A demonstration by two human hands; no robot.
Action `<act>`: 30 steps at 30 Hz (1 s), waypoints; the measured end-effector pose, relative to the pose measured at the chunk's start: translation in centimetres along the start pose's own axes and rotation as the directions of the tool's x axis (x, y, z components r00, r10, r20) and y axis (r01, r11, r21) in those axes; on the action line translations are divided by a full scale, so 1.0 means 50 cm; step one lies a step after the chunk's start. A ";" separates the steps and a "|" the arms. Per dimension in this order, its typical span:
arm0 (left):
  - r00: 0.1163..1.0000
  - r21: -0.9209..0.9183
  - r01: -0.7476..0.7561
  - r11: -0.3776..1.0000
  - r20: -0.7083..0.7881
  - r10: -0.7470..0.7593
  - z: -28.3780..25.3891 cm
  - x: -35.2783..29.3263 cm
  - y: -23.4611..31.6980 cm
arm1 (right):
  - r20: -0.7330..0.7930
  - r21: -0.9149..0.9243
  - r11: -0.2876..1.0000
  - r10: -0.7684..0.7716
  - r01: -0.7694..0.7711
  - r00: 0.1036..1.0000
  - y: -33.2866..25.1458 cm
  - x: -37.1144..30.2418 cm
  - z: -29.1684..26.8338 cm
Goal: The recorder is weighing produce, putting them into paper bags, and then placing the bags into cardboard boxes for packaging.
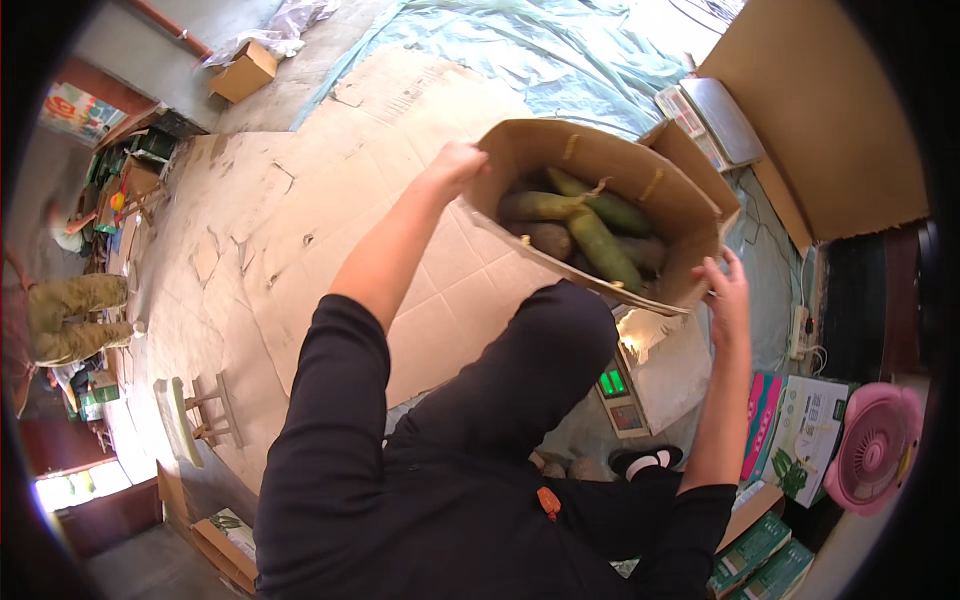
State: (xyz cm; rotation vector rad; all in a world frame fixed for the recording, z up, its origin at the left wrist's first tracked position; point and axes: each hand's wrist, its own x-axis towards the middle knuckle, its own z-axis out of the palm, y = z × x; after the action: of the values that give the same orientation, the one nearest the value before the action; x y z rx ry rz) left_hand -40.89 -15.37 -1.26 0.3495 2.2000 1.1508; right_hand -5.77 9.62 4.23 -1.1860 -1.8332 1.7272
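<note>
An uncovered cardboard box [690, 190] is tilted in front of me, above my bent knee. Inside lie several long green vegetables [605, 250], with brown rounded ones [548, 240] beneath and beside them; their exact kind is unclear. With closed fingers, my left hand [457, 168] grips the box's left end at the rim. My right hand [727, 285] holds the near right corner, its fingers bent against the cardboard. Just below the box stands a scale with a lit green display [613, 383]; the box hides part of it.
Flattened cardboard [330, 230] covers the floor, with a bluish plastic sheet [520, 50] beyond. Low wooden stools [205, 410] stand left. A pink fan [875, 450] and green-and-white cartons [805, 440] are at right. A large cardboard panel [830, 110] rises far right. Another person's legs [80, 320] show far left.
</note>
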 end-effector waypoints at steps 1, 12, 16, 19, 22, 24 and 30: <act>0.998 -0.043 0.024 0.999 -0.059 -0.026 -0.044 -0.002 -0.040 | 0.077 0.024 1.000 0.008 -0.010 0.997 0.001 0.011 0.055; 0.840 -0.135 0.231 0.964 -0.472 -0.267 -0.307 -0.079 -0.382 | 0.603 -0.069 0.924 0.338 -0.375 0.722 0.169 0.064 0.417; 0.719 -0.218 0.264 0.939 -0.605 -0.343 -0.324 -0.115 -0.486 | 0.782 -0.092 0.864 0.370 -0.495 0.501 0.154 0.060 0.439; 0.765 -0.058 0.290 0.955 -0.586 -0.267 -0.300 -0.093 -0.459 | 0.734 -0.071 0.867 0.380 -0.493 0.563 0.160 0.074 0.425; 0.733 -0.029 0.350 0.936 -0.614 -0.293 -0.319 -0.057 -0.473 | 0.546 0.018 0.885 0.382 -0.466 0.746 0.159 0.082 0.388; 0.733 -0.004 0.373 0.928 -0.611 -0.298 -0.314 -0.047 -0.484 | 0.493 -0.096 0.905 0.405 -0.414 0.770 0.166 0.074 0.338; 0.712 0.300 0.384 0.873 -0.698 -0.073 -0.350 -0.044 -0.533 | 0.389 -0.359 0.881 0.441 -0.307 0.809 0.178 -0.007 0.173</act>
State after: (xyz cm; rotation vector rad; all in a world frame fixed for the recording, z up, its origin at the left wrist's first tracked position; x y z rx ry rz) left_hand -48.94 -43.32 -14.53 -0.2340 3.0392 0.6830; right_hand -9.08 2.92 -5.68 -1.4232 -2.3059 2.1772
